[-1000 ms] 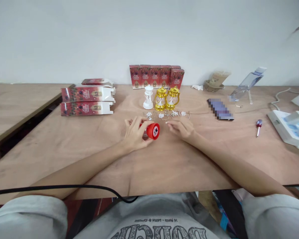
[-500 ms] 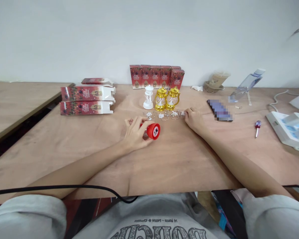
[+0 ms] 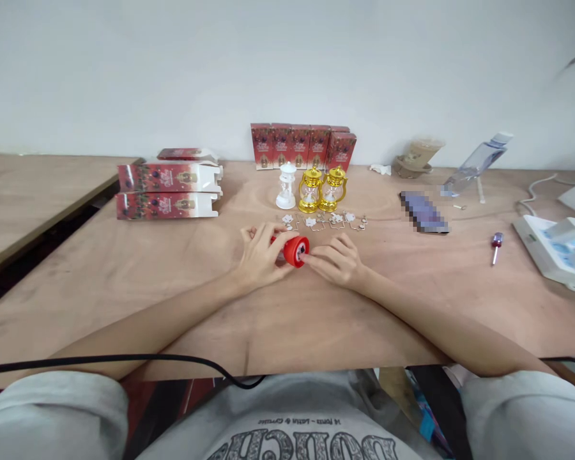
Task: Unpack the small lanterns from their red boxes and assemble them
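My left hand (image 3: pixel 261 259) is wrapped round a small red lantern (image 3: pixel 290 248), which lies on its side with its round base facing right. A pale disc with a dark mark shows inside the base. The fingertips of my right hand (image 3: pixel 338 262) are pressed together at that base; whether they pinch a tiny part cannot be made out. Behind the hands lie several white pieces (image 3: pixel 310 223) and thin bent metal pieces (image 3: pixel 359 226). Beyond them stand a white lantern (image 3: pixel 287 186) and two gold lanterns (image 3: pixel 310 191), all upright.
Red printed boxes (image 3: pixel 290 147) stand along the wall; more boxes with open flaps (image 3: pixel 167 206) lie at left. At right are a phone (image 3: pixel 424 212), a screwdriver (image 3: pixel 496 246), a tilted bottle (image 3: pixel 479 165), a cup (image 3: pixel 420 155) and a white power strip (image 3: pixel 556 249). A black cable (image 3: pixel 172 360) crosses in front.
My right hand has moved left and nearer, from the small white and metal pieces to the red lantern's base. My left hand keeps the lantern in nearly the same place.
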Demonstrator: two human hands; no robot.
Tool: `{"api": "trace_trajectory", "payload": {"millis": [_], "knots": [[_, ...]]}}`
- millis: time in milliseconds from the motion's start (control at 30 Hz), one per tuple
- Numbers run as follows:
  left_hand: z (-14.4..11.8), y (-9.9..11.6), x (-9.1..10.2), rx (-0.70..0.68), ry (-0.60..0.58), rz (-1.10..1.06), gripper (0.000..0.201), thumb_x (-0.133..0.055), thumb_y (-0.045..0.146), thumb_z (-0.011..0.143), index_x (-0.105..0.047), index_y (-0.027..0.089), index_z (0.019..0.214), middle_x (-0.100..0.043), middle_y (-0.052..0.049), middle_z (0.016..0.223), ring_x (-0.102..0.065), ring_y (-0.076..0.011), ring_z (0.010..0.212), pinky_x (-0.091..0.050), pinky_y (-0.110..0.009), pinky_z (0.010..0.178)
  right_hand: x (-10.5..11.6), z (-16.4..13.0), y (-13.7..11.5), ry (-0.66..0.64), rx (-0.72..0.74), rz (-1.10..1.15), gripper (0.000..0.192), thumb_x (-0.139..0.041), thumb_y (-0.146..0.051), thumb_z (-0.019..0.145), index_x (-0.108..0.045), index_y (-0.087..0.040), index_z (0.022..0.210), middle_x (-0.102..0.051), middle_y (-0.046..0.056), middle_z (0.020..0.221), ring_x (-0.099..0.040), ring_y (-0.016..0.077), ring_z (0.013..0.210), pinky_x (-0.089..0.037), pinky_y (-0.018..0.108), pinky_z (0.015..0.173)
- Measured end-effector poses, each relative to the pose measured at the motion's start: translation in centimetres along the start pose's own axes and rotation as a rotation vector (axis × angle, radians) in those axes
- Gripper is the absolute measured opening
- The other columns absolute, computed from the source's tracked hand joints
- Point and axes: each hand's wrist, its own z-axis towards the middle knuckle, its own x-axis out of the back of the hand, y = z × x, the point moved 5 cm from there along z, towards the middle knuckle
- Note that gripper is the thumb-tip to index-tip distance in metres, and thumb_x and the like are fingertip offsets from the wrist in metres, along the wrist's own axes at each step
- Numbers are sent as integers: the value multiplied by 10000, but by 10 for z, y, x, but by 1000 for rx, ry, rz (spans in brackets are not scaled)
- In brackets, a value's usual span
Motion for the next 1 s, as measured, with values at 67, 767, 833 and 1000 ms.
{"api": "trace_trajectory", "payload": {"millis": [67, 767, 833, 1000], "knots": [[0, 1, 0, -16, 1, 11, 368, -599, 384, 790, -574, 193, 1103, -602, -102, 1039, -551, -228, 898, -248, -363, 764, 1, 3, -4, -19, 51, -28, 200, -584, -106, 825, -670, -221, 964, -649, 9, 818, -474, 114, 706, -370, 290, 648], [-2, -3, 1, -2, 5, -61, 406, -581, 403, 823, -502, 182, 1154, -611, -110, 1088, -585, -234, 951, -255, -368, 803, -14, -70, 122, -530, -728, -358, 324, -378, -279, 902, -672, -158, 840, -657, 132, 876, -518, 271, 901, -348, 429, 837], [-2, -3, 3, -15, 25, -79, 428, -578, 423, 829, -479, 175, 1164, -622, -115, 1095, -597, -233, 960, -260, -368, 816, -13, -76, 127, -580, -752, -405, 319, -384, -254, 887, -677, -129, 870, -655, 153, 910, -501, 295, 931, -339, 440, 844], [-3, -2, 7, -68, 111, -107, 432, -567, 429, 851, -451, 173, 1179, -647, -127, 1121, -624, -233, 980, -271, -376, 848, -18, -75, 120, -698, -720, -440, 313, -397, -190, 853, -697, -101, 840, -652, 170, 870, -493, 307, 931, -345, 444, 816]]}}
